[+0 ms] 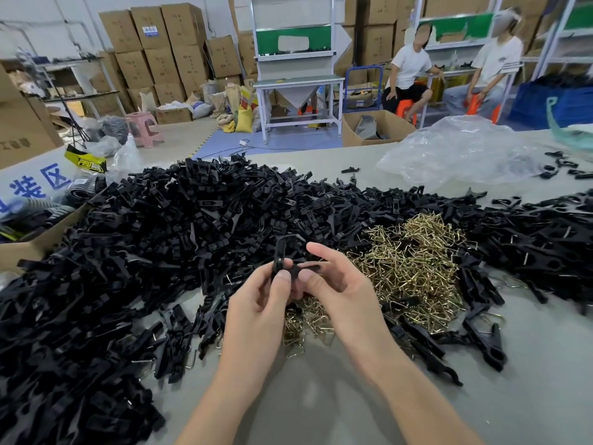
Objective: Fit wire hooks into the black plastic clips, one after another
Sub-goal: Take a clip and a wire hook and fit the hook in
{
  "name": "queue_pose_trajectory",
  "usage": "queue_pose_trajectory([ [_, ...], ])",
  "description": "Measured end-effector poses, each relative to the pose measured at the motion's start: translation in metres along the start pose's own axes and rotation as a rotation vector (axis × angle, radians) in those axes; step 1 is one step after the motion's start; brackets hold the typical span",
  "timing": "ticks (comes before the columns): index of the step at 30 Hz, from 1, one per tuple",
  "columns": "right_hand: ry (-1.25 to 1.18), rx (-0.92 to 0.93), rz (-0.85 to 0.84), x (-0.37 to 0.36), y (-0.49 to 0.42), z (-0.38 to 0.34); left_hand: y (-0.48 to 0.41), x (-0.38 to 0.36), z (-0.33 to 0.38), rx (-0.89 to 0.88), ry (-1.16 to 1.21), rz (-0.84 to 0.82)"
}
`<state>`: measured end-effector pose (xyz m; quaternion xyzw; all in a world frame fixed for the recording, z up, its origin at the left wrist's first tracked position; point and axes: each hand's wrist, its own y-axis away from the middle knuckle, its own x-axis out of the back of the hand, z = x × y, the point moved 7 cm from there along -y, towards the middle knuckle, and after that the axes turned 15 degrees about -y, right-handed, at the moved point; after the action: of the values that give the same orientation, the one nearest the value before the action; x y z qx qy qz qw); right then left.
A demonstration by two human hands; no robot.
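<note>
Both hands meet over the middle of the table. My left hand (261,297) pinches an upright black plastic clip (279,255) between thumb and fingers. My right hand (333,284) grips a second black clip piece (305,268) that lies sideways against the first. A heap of brass-coloured wire hooks (414,268) lies just right of my hands, with more hooks (305,326) under them. No hook shows clearly between my fingers.
A huge pile of loose black clips (144,252) covers the table's left and back. More clips, some with hooks fitted (545,245), lie at the right. A crumpled clear plastic bag (462,149) sits at the back right, an open cardboard box (35,242) at the left edge. Two people sit far behind.
</note>
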<state>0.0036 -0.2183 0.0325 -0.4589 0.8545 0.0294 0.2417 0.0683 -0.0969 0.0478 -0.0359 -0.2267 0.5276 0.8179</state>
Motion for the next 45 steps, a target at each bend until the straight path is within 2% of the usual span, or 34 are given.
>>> queue_pose_trajectory([
  [2, -0.060, -0.001, 0.009, 0.002, -0.001, 0.000, 0.000, 0.001, -0.002, 0.027, 0.048, 0.024],
  [6, -0.298, -0.045, 0.069, 0.010, -0.003, 0.004, 0.001, 0.010, -0.009, 0.045, -0.078, 0.128],
  [9, -0.405, -0.074, 0.074, 0.012, -0.004, 0.006, 0.000, 0.012, -0.014, 0.072, -0.072, 0.126],
  [14, -0.356, -0.081, 0.036, 0.010, -0.004, 0.007, 0.000, -0.002, -0.007, 0.079, 0.026, 0.000],
  [24, -0.236, -0.067, -0.015, 0.008, -0.003, 0.010, 0.002, 0.000, -0.013, 0.189, 0.188, 0.011],
  [33, -0.182, -0.085, 0.000, 0.009, -0.003, 0.011, 0.002, -0.004, -0.011, 0.174, 0.203, -0.011],
  [37, -0.228, -0.094, 0.006, 0.005, -0.001, 0.007, 0.002, -0.003, -0.011, 0.134, 0.123, -0.014],
  [41, -0.296, -0.076, 0.045, 0.010, -0.003, 0.003, 0.006, -0.005, 0.002, -0.068, -0.185, 0.002],
  [45, -0.263, -0.079, -0.006, 0.009, -0.002, 0.004, 0.007, -0.008, 0.005, -0.147, -0.275, 0.019],
])
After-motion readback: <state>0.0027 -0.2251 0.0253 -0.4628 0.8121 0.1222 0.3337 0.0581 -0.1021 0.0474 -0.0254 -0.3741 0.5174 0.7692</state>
